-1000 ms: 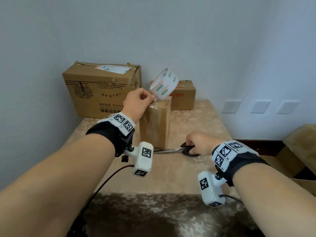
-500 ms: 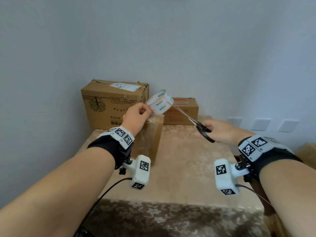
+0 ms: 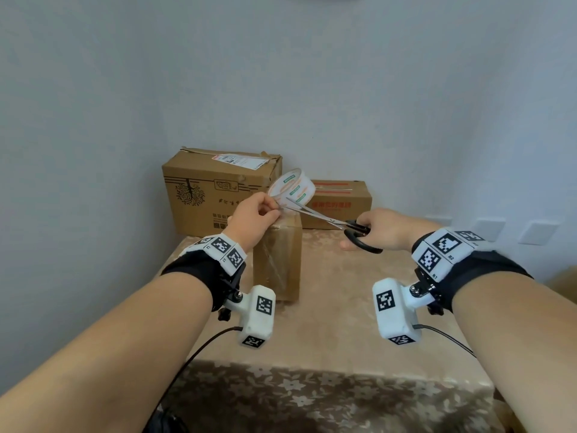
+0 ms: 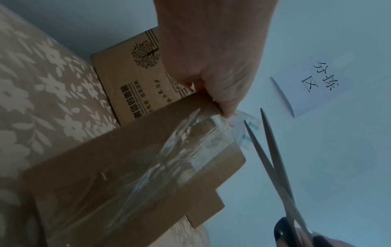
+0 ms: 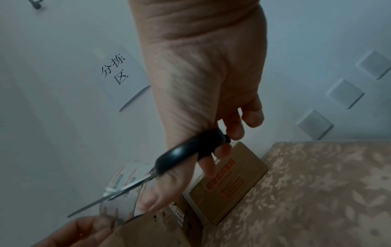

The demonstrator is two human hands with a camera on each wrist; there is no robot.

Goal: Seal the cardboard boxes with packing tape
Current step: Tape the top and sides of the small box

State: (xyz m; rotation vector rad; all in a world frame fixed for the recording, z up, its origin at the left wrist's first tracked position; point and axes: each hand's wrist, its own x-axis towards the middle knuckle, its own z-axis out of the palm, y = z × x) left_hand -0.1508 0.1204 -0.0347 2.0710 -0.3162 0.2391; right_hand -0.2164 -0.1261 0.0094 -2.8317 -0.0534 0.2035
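Note:
A small upright cardboard box (image 3: 277, 260) stands mid-table, with clear tape running down its front (image 4: 148, 170). My left hand (image 3: 254, 218) pinches the tape at the box's top edge, and the tape roll (image 3: 292, 190) hangs tilted just above. My right hand (image 3: 379, 228) grips black-handled scissors (image 3: 337, 225). Their blades (image 4: 266, 150) are parted and straddle the stretch of tape between box and roll. In the right wrist view the scissors (image 5: 148, 177) cross in front of the roll (image 5: 120, 187).
A large cardboard box (image 3: 218, 190) stands at the back left against the wall. A flatter box with red print (image 3: 340, 203) lies behind the small one. The table wears a beige floral cloth (image 3: 327, 323). A paper sign (image 4: 313, 83) hangs on the wall.
My right hand lifted the scissors off the table and brought them up to the tape roll; their blades now straddle the tape. The left hand kept pinching the tape at the box top.

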